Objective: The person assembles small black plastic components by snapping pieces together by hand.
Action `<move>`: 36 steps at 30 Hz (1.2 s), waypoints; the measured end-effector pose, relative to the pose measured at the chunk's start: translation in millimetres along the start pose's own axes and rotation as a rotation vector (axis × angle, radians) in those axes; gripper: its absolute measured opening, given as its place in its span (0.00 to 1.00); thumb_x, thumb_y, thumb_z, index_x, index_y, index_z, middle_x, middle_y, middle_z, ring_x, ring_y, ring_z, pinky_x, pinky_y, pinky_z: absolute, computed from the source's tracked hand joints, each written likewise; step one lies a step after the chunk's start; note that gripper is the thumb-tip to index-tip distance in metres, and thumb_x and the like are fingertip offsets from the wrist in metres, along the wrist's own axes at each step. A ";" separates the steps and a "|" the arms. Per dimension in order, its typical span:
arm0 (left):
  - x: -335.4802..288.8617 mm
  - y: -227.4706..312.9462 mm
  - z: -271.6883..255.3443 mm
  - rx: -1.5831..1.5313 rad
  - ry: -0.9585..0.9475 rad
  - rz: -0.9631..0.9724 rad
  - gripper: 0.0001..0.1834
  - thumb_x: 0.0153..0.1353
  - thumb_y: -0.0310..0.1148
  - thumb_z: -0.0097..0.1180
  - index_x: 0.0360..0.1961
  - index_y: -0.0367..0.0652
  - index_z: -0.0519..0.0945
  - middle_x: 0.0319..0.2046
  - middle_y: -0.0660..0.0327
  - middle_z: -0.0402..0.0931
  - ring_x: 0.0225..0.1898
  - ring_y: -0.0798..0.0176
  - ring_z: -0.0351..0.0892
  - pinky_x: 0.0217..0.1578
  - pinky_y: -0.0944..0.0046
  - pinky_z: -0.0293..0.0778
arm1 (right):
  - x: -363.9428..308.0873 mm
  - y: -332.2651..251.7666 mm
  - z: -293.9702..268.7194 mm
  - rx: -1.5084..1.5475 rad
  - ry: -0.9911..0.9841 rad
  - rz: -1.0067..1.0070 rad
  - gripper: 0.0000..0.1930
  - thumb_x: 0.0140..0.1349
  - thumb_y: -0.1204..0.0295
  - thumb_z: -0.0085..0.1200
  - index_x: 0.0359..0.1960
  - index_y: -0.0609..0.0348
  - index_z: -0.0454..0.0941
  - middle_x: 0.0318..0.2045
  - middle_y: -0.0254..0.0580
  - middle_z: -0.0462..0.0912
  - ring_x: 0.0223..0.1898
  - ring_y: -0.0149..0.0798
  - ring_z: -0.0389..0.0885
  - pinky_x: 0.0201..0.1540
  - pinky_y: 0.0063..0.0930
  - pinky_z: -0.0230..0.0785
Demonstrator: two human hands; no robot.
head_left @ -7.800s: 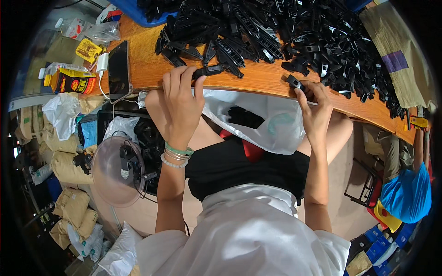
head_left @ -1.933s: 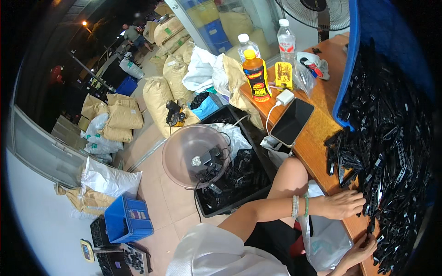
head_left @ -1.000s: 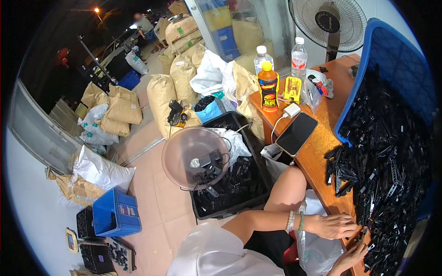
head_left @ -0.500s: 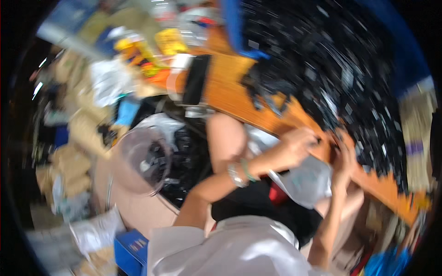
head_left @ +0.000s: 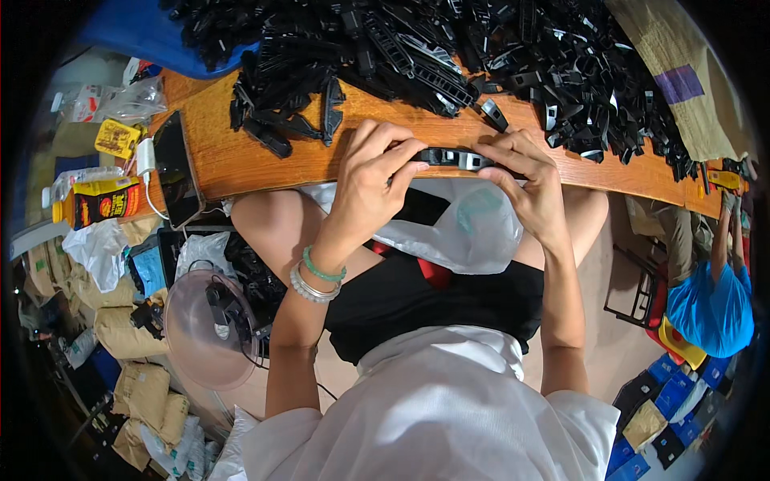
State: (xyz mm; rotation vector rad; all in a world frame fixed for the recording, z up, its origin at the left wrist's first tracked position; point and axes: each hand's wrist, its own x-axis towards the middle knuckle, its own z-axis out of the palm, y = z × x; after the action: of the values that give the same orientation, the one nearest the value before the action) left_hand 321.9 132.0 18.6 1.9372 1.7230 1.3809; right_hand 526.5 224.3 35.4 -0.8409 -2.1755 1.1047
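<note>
Pinched between my two hands is a long black plastic part [head_left: 451, 158], held level just over the table's near edge. My left hand [head_left: 369, 172] grips its left end with thumb and fingers. At the other end, the thumb and fingers of my right hand [head_left: 531, 180] close around it. A shiny grey-black piece sits on the part near the right fingers. Just beyond my right hand lies a small black clip-like piece [head_left: 494, 115]. Long slotted black parts [head_left: 401, 52] are heaped ahead, and a pile of small black pieces [head_left: 597, 112] spreads to the right.
The wooden table [head_left: 220, 156] carries a dark-screened device [head_left: 178, 168] with a white cable at its left. A translucent white bag [head_left: 481, 232] lies across my lap. A clear round tub [head_left: 204, 337] stands at left. Someone in a blue shirt [head_left: 710, 309] is at far right.
The view has swung and sharpened from a blur. My hands, formerly by the pile's edge at right, are now centred before me with the black part stretched between them.
</note>
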 end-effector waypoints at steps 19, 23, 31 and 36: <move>5.0 -1.5 -3.7 -0.020 -0.070 0.044 0.12 0.47 0.22 0.66 0.35 0.33 0.81 0.32 0.58 0.75 0.37 0.55 0.72 0.38 0.59 0.71 | 4.1 -10.7 22.9 -0.055 0.029 -0.042 0.15 0.50 0.82 0.62 0.42 0.65 0.83 0.36 0.41 0.75 0.40 0.38 0.75 0.44 0.27 0.68; 7.8 1.1 -15.1 -0.211 -0.102 0.032 0.16 0.47 0.26 0.69 0.38 0.31 0.81 0.33 0.55 0.75 0.35 0.54 0.76 0.36 0.59 0.73 | -15.3 -22.4 8.8 -0.026 -0.066 0.019 0.13 0.52 0.83 0.60 0.42 0.65 0.83 0.36 0.41 0.76 0.41 0.38 0.76 0.44 0.28 0.69; 40.5 -22.5 -6.3 0.388 -0.047 0.236 0.18 0.51 0.20 0.57 0.46 0.40 0.79 0.42 0.51 0.70 0.40 0.50 0.73 0.39 0.54 0.71 | 13.1 -4.3 20.6 -0.341 0.410 0.063 0.14 0.50 0.76 0.64 0.40 0.65 0.80 0.37 0.46 0.76 0.37 0.47 0.76 0.39 0.36 0.70; 33.4 -4.0 -7.2 0.497 -0.062 0.476 0.18 0.51 0.23 0.55 0.46 0.39 0.77 0.45 0.52 0.72 0.44 0.53 0.72 0.45 0.56 0.69 | 18.9 9.5 27.2 -0.460 0.469 -0.027 0.13 0.50 0.77 0.64 0.38 0.67 0.79 0.37 0.46 0.75 0.41 0.48 0.74 0.43 0.38 0.68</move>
State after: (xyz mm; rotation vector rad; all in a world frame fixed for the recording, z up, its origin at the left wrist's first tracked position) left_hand 310.0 158.9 36.3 2.7710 1.7716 1.0550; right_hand 497.6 229.2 17.2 -1.1295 -2.0399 0.3327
